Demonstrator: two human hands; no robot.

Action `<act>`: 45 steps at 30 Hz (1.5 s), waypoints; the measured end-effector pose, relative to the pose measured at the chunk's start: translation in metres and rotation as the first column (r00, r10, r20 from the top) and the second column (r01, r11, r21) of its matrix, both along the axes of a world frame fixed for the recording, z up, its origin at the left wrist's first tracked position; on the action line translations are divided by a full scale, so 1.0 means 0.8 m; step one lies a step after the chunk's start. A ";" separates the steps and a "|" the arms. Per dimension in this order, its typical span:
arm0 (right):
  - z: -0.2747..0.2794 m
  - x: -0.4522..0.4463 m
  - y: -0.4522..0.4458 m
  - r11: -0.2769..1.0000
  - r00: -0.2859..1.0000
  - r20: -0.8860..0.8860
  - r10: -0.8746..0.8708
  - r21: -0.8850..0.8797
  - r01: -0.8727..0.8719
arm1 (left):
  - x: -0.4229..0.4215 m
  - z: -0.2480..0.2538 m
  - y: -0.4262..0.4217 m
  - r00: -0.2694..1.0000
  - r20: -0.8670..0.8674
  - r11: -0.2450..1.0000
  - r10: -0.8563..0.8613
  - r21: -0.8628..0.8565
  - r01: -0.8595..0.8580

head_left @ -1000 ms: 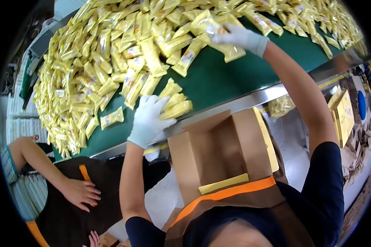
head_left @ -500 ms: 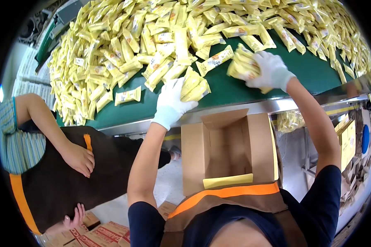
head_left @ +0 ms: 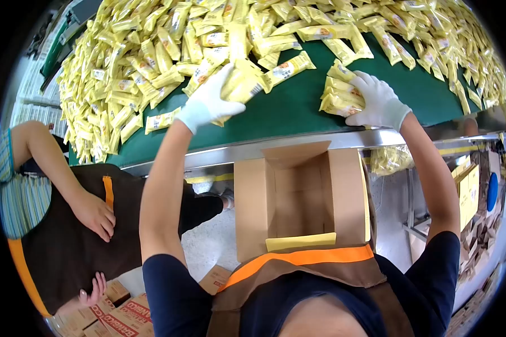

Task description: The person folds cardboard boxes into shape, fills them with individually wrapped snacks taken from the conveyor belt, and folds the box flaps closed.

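My left hand [head_left: 208, 101], in a white glove, is closed around several yellow wrapped snack packets [head_left: 243, 81] at the near edge of the pile. Further right, my gloved right hand [head_left: 378, 102] grips a small stack of yellow packets [head_left: 342, 92] low over the green belt [head_left: 298, 115]. Its fingertips curl over the top of that stack, and the thumb lies along the near side. An open cardboard box [head_left: 301, 196] with flaps spread stands between my forearms, against my apron; its visible inside holds nothing.
A large heap of yellow packets [head_left: 135, 67] covers the belt's far side. A metal rail [head_left: 219, 156] runs along its near edge. At left stands a co-worker in a brown apron [head_left: 146, 219]. Printed cartons [head_left: 129, 317] lie on the floor; a clear bag [head_left: 391, 161] hangs below the rail.
My left hand has moved left and up, deeper into the pile's edge. The right hand has shifted slightly right, and its packets now sit more evenly stacked. The view has shifted slightly.
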State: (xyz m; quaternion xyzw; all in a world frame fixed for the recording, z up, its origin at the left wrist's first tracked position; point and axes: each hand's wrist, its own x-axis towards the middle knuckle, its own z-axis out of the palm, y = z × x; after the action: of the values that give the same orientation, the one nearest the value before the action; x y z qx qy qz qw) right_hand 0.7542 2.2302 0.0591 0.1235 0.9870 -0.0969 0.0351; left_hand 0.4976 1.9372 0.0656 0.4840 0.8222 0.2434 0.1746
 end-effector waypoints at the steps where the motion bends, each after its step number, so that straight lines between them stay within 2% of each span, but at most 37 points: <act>1: 0.001 0.001 0.001 1.000 1.000 0.023 -0.007 -0.008 0.008 | -0.010 0.000 0.010 0.960 0.281 0.998 -0.001 0.055 -0.015; 2: 0.004 0.001 0.002 1.000 0.999 0.039 -0.023 -0.014 0.024 | -0.013 0.001 0.015 0.965 0.261 0.999 -0.027 0.047 0.015; 3: 0.005 0.002 0.002 0.999 0.997 0.056 -0.044 -0.025 0.046 | -0.021 -0.019 0.013 0.994 0.065 0.996 -0.093 0.024 0.091; 4: 0.014 0.002 0.002 0.998 0.998 0.053 -0.017 -0.057 0.020 | 0.000 -0.004 0.019 0.988 -0.093 0.982 -0.127 -0.154 0.112; 5: 0.023 0.009 0.001 1.000 1.000 -0.014 0.006 0.000 -0.006 | 0.024 0.009 0.019 0.953 -0.244 0.942 -0.181 -0.323 0.096; 6: 0.030 0.015 0.001 0.997 0.996 -0.075 0.043 0.061 -0.038 | 0.033 -0.014 0.004 0.914 -0.341 0.968 -0.222 -0.191 0.163; 7: 0.030 0.020 -0.002 0.990 0.988 -0.127 0.086 0.121 -0.071 | 0.047 -0.019 -0.003 0.861 -0.449 0.965 -0.238 -0.208 0.158; 8: 0.025 0.023 -0.002 0.990 0.984 -0.153 0.089 0.121 -0.070 | 0.055 -0.021 -0.005 0.875 -0.431 0.967 -0.222 -0.216 0.139; 11: -0.004 0.024 0.001 0.972 0.995 -0.028 0.097 0.217 -0.089 | 0.057 -0.021 0.003 0.876 -0.460 0.978 -0.145 -0.203 0.055; 12: -0.004 0.026 -0.001 0.964 0.989 -0.092 0.118 0.248 -0.092 | 0.055 -0.022 0.004 0.871 -0.478 0.980 -0.114 -0.199 0.020; 15: 0.003 0.026 -0.012 0.976 0.990 -0.057 0.126 0.188 -0.113 | 0.041 -0.017 0.019 0.939 -0.337 0.977 -0.064 -0.214 -0.011; 16: -0.004 0.028 -0.013 0.964 0.981 -0.113 0.158 0.230 -0.129 | 0.042 -0.010 0.028 0.962 -0.255 0.951 -0.095 -0.310 0.012; 19: -0.005 0.031 -0.010 0.961 0.973 -0.126 0.192 0.225 -0.161 | 0.060 0.013 0.046 0.951 -0.288 0.835 -0.114 -0.546 -0.065; 21: 0.016 0.032 0.000 0.973 0.992 -0.095 0.082 0.225 -0.059 | 0.061 0.007 0.022 0.923 -0.367 0.864 -0.120 -0.496 -0.085; 22: 0.024 0.040 0.005 0.976 0.998 -0.063 0.021 0.216 -0.007 | 0.054 0.007 0.004 0.931 -0.346 0.911 -0.115 -0.411 -0.040; 23: 0.026 0.049 0.015 0.978 0.994 -0.112 -0.007 0.205 0.030 | 0.052 0.010 -0.011 0.933 -0.349 0.903 -0.091 -0.425 -0.071; 25: -0.016 0.065 0.032 0.962 0.995 -0.103 0.004 0.273 0.024 | 0.041 -0.020 -0.038 0.944 -0.325 0.963 -0.056 -0.269 -0.036; 26: -0.026 0.071 0.038 0.973 0.982 -0.187 0.025 0.230 0.019 | 0.041 -0.020 -0.041 0.967 -0.254 0.944 -0.021 -0.323 -0.064; 27: -0.025 0.065 0.035 0.978 0.988 -0.151 -0.002 0.207 0.034 | 0.043 -0.025 -0.043 0.946 -0.321 0.958 -0.042 -0.283 -0.054; 30: -0.016 0.062 0.017 0.980 0.992 -0.065 -0.107 0.164 0.117 | 0.048 -0.021 -0.040 0.961 -0.277 0.949 -0.017 -0.308 -0.073; 31: -0.008 0.063 0.010 0.986 0.988 -0.075 -0.133 0.091 0.140 | 0.050 -0.023 -0.042 0.952 -0.306 0.955 -0.006 -0.285 -0.086; 33: 0.016 0.062 -0.003 0.982 0.979 -0.092 -0.183 -0.062 0.178 | 0.056 -0.022 -0.058 0.955 -0.295 0.990 0.039 -0.119 -0.077; 34: 0.040 0.066 -0.021 0.987 0.961 -0.260 -0.093 -0.153 0.054 | 0.056 -0.019 -0.069 0.952 -0.296 0.997 0.077 0.040 -0.068; 35: 0.066 0.074 -0.046 0.971 0.905 -0.424 -0.022 -0.226 -0.082 | 0.063 -0.006 -0.081 0.989 0.087 0.968 0.116 0.215 -0.133; 36: 0.084 0.073 -0.065 0.913 0.842 -0.484 0.239 -0.185 -0.365 | 0.088 0.040 -0.085 0.904 0.399 0.941 0.154 0.220 -0.257; 37: 0.091 0.078 -0.100 0.872 0.816 -0.393 0.424 -0.068 -0.486 | 0.110 0.077 -0.088 0.726 0.669 0.911 0.163 0.180 -0.371; 38: 0.098 0.084 -0.135 0.790 0.751 -0.296 0.591 0.023 -0.612 | 0.106 0.079 -0.101 0.699 0.711 0.961 0.070 0.141 -0.240; 39: 0.100 0.087 -0.179 0.750 0.760 -0.024 0.650 0.187 -0.635 | 0.100 0.082 -0.111 0.665 0.746 0.987 -0.027 0.126 -0.102; 40: 0.094 0.070 -0.216 0.683 0.692 0.247 0.678 0.133 -0.718 | 0.139 0.117 -0.091 0.576 0.806 0.990 -0.137 0.137 0.043; 41: 0.075 0.058 -0.242 0.624 0.563 0.497 0.661 0.053 -0.780 | 0.155 0.115 -0.068 0.498 0.840 0.973 -0.216 0.146 0.177; 42: 0.022 0.058 -0.250 0.702 0.637 0.318 0.702 -0.160 -0.694 | 0.161 0.099 -0.054 0.724 0.598 0.921 -0.344 0.066 0.383; 43: -0.022 0.058 -0.261 0.690 0.638 0.271 0.721 -0.196 -0.697 | 0.168 0.083 -0.040 0.824 0.280 0.847 -0.493 -0.060 0.527; 44: -0.065 0.057 -0.273 0.675 0.637 0.224 0.737 -0.231 -0.700 | 0.178 0.074 -0.026 0.858 0.252 0.819 -0.447 -0.271 0.506; 45: -0.080 0.063 -0.291 0.611 0.560 0.323 0.763 -0.077 -0.788 | 0.188 0.054 -0.015 0.840 0.059 0.743 -0.539 -0.437 0.507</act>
State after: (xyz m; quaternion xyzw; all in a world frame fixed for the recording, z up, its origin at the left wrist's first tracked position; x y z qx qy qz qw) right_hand 0.8049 1.9974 -0.0048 -0.3076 0.9230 -0.0121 0.2307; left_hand 0.6478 1.9248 0.1086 0.6517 0.6919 -0.0231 0.3100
